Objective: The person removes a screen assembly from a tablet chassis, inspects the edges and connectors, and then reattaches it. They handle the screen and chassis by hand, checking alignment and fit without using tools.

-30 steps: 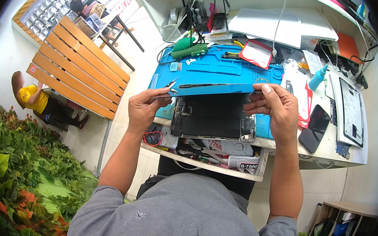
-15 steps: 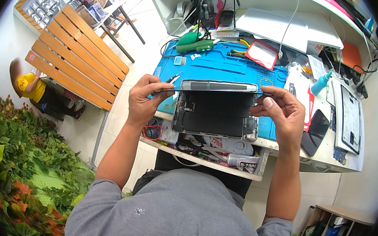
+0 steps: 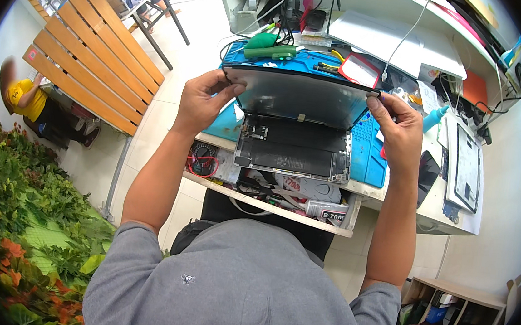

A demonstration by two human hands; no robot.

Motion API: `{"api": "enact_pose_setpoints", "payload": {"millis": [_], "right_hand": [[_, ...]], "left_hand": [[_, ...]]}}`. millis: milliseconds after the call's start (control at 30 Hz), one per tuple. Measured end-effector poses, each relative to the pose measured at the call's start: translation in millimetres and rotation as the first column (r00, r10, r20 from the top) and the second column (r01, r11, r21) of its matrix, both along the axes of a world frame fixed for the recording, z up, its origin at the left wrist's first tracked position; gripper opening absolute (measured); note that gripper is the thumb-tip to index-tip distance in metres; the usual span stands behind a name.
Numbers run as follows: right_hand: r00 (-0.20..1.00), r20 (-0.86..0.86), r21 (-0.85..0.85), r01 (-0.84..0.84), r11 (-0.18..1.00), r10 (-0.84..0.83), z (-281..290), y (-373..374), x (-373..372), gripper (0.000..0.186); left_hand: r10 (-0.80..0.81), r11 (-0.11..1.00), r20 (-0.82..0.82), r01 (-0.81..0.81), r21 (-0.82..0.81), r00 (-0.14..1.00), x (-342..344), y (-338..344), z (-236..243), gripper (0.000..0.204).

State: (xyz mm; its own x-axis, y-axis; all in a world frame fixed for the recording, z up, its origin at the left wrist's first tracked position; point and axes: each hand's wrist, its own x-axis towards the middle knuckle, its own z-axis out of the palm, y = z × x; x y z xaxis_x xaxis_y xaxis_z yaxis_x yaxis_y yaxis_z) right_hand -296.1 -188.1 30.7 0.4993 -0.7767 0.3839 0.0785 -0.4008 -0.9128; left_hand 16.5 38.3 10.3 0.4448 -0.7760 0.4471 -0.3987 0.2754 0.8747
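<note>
A tablet's screen panel (image 3: 298,97) stands tilted up, its shiny grey inner face turned toward me. My left hand (image 3: 204,97) pinches its upper left corner. The opposite corner is between the thumb and fingers of my right hand (image 3: 399,122). Below the panel lies the opened tablet body (image 3: 293,150), with black batteries and a small circuit board at its left. The panel's lower edge is close to the body's far edge, near a small tan tab. Whether a cable joins them I cannot tell.
The body lies at the near edge of a blue work mat (image 3: 368,154), above an open drawer (image 3: 269,204) of tools. A green tool (image 3: 270,52) lies behind. At right are a blue bottle (image 3: 434,118) and a dark phone (image 3: 427,178). A person in yellow (image 3: 27,96) is far left.
Both hands have lifted the screen panel's upper edge away from me. It was nearly edge-on before; now its inner face shows and more of the tablet body is uncovered.
</note>
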Motion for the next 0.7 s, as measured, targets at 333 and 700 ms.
{"api": "enact_pose_setpoints", "payload": {"millis": [333,700], "right_hand": [[0.974,0.114,0.156,-0.213,0.965,0.197,-15.9,-48.7,39.6,0.026],[0.934,0.202,0.255,-0.341,0.905,0.295,-48.6,-48.7,50.7,0.043]], "left_hand": [[-0.104,0.994,-0.142,0.108,0.021,0.984,21.5,-33.5,-2.8,0.027],[-0.072,0.992,-0.194,0.09,0.085,0.978,35.3,-47.4,-12.2,0.036]]}}
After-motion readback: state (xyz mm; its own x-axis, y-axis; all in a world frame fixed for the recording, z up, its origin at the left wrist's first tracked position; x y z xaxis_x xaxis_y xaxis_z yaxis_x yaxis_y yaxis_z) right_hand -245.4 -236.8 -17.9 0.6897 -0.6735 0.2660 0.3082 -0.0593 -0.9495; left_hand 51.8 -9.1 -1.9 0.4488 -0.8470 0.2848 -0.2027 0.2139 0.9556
